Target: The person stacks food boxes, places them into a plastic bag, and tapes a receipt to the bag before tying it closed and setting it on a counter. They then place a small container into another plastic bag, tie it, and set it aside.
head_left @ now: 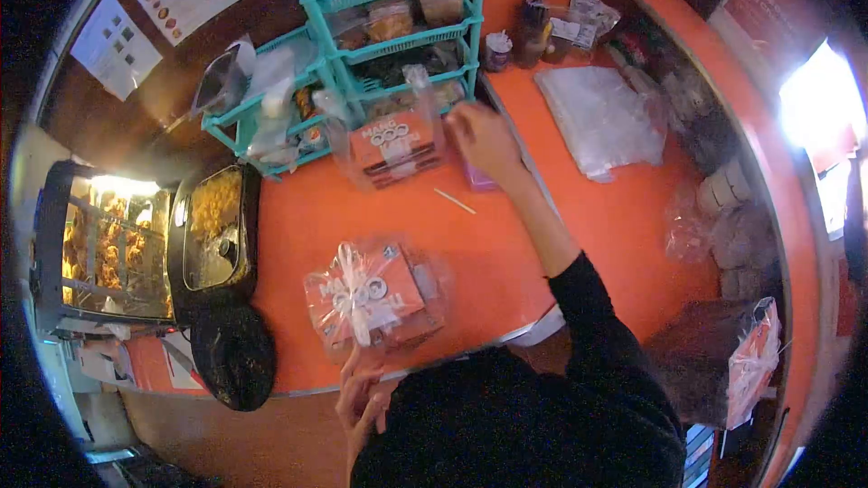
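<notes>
My left hand (pixel 363 398) is at the table's front edge, its fingers loosely bent and apart with nothing in them. Just beyond its fingertips sits an orange-red food box (pixel 371 294) in a clear plastic bag, whose handles are tied in a knot on top. My right hand (pixel 484 140) reaches across the table, blurred, its fingers bent downward; I cannot tell whether they hold anything. Beside it, to the left, stands a second orange-red box (pixel 394 140) in a clear bag with upright handles. A purple item (pixel 479 179) lies partly under my right wrist.
A teal shelf rack (pixel 389 59) with packed food stands at the back. A pale stick (pixel 455 201) lies mid-table. To the right is a stack of clear plastic bags (pixel 601 122). A lit food display (pixel 117 248) and a black pan (pixel 215 226) stand left.
</notes>
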Motion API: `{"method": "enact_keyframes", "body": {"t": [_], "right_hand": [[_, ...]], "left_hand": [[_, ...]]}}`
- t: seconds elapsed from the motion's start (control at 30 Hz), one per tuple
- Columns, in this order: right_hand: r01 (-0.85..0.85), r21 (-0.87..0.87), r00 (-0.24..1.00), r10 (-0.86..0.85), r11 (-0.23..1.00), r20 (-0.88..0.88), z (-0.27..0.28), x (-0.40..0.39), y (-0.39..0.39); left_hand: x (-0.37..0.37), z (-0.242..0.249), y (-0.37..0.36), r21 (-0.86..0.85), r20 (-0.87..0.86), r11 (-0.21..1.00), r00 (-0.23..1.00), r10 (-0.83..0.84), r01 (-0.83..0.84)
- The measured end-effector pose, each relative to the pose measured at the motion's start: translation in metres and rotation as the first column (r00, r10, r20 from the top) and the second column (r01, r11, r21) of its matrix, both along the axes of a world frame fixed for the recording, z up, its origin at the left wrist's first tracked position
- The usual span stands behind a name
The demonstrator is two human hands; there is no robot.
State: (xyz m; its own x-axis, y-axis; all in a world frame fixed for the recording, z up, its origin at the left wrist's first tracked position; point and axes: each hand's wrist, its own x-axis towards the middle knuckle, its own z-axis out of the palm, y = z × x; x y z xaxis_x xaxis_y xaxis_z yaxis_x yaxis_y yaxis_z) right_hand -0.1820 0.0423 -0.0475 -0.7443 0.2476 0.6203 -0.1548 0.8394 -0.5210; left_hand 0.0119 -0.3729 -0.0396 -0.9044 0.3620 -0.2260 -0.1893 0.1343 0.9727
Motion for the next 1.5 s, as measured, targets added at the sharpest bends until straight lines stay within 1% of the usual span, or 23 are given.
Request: {"method": "enact_keyframes", "body": {"t": [0.07,0.1,0.13,0.17,0.2,0.27,0.3,0.33,0.37,0.43,0.47,0.53,0.63,0.73,0.8,0.87,0.9,0.93,1.0,1.1,1.17,1.3,1.5], "right_hand": [[0.489,0.064,0.872,-0.487,0.87,-0.052,-0.001,0.037,0.11],[0.551,-0.053,0.825,-0.554,0.833,-0.114,0.001,0.075,0.165],[0.707,-0.035,0.688,-0.698,0.707,-0.198,-0.002,0.115,0.212],[0.859,-0.141,0.498,-0.867,0.493,0.004,0.008,0.154,0.238],[0.86,-0.134,0.508,-0.851,0.492,0.135,-0.002,0.2,0.275],[0.862,-0.133,0.506,-0.82,0.488,0.267,-0.033,0.251,0.325],[0.736,0.042,0.638,-0.713,0.676,0.291,-0.053,0.264,0.343],[0.607,-0.006,0.765,-0.582,0.795,0.275,-0.075,0.263,0.352],[0.454,-0.065,0.867,-0.424,0.888,0.264,-0.097,0.263,0.36],[0.455,-0.023,0.838,-0.419,0.89,0.35,-0.106,0.234,0.346],[0.506,0.288,0.646,-0.579,0.813,0.498,-0.097,0.226,0.34],[0.575,0.181,0.668,-0.585,0.798,0.459,-0.099,0.211,0.364],[0.597,0.093,0.749,-0.595,0.797,0.292,-0.055,0.19,0.363],[0.438,0.068,0.889,-0.444,0.896,0.116,-0.023,0.176,0.359],[0.483,-0.101,0.869,-0.462,0.87,0.177,-0.001,0.176,0.336],[0.084,-0.412,0.987,-0.134,0.907,-0.093,-0.04,0.173,0.358],[0.097,-0.413,0.984,-0.149,0.906,-0.097,-0.049,0.183,0.354],[0.034,-0.639,0.971,-0.177,0.768,-0.16,-0.059,0.196,0.346],[-0.052,-0.82,0.949,-0.227,0.569,-0.218,-0.09,0.217,0.338],[0.057,-0.72,0.985,-0.158,0.692,-0.074,-0.14,0.233,0.344],[0.379,-0.212,0.925,-0.364,0.901,0.11,-0.138,0.222,0.345],[0.358,-0.044,0.899,-0.331,0.933,0.285,-0.124,0.21,0.361],[0.28,0.149,0.935,-0.305,0.948,0.184,-0.137,0.178,0.385]], "left_hand": [[0.009,-0.009,-0.014,-0.1,-0.113,0.977,0.978,0.175,-0.186],[-0.002,-0.019,-0.014,-0.098,-0.111,0.982,0.982,0.151,-0.162],[-0.018,-0.037,-0.015,-0.07,-0.514,0.955,0.831,0.213,-0.288],[-0.036,-0.056,-0.016,0.016,-0.82,0.923,0.523,0.232,-0.385],[-0.052,-0.072,-0.014,0.14,-0.97,0.89,0.12,0.211,-0.433],[-0.055,-0.058,0.001,0.28,-0.939,0.865,-0.307,0.156,-0.417],[-0.047,-0.018,0.014,0.049,-0.979,0.762,0.119,0.164,-0.645],[-0.046,0.004,0.029,-0.26,-0.827,0.638,0.508,0.24,-0.725],[-0.055,0.004,0.05,-0.257,-0.829,0.65,0.509,0.232,-0.715],[-0.086,0.011,0.11,-0.199,-0.863,0.911,0.505,0.012,-0.362],[-0.096,0.024,0.161,-0.276,-0.851,0.928,0.512,-0.115,-0.251],[-0.107,0.054,0.263,-0.469,-0.705,0.874,0.545,-0.454,0.122],[-0.13,0.023,0.404,-0.558,-0.72,0.731,0.208,-0.662,0.393],[-0.132,-0.024,0.529,-0.61,-0.705,0.679,0.11,-0.7,0.409],[-0.129,-0.051,0.597,-0.568,-0.713,0.76,0.271,-0.646,0.316],[-0.123,-0.077,0.63,-0.603,-0.7,0.759,0.291,-0.652,0.246],[-0.125,-0.095,0.639,-0.627,-0.683,0.75,0.313,-0.66,0.212],[-0.128,-0.114,0.649,-0.651,-0.666,0.738,0.334,-0.667,0.178],[-0.149,-0.15,0.661,-0.709,-0.679,0.704,0.232,-0.696,0.038],[-0.146,-0.135,0.659,-0.631,-0.756,0.775,0.203,-0.622,0.026],[-0.144,-0.125,0.662,-0.613,-0.744,0.786,0.277,-0.608,0.079],[-0.15,-0.119,0.664,-0.503,-0.731,0.832,0.398,-0.554,0.232],[-0.154,-0.105,0.663,-0.546,-0.556,0.758,0.523,-0.646,0.357]]}}
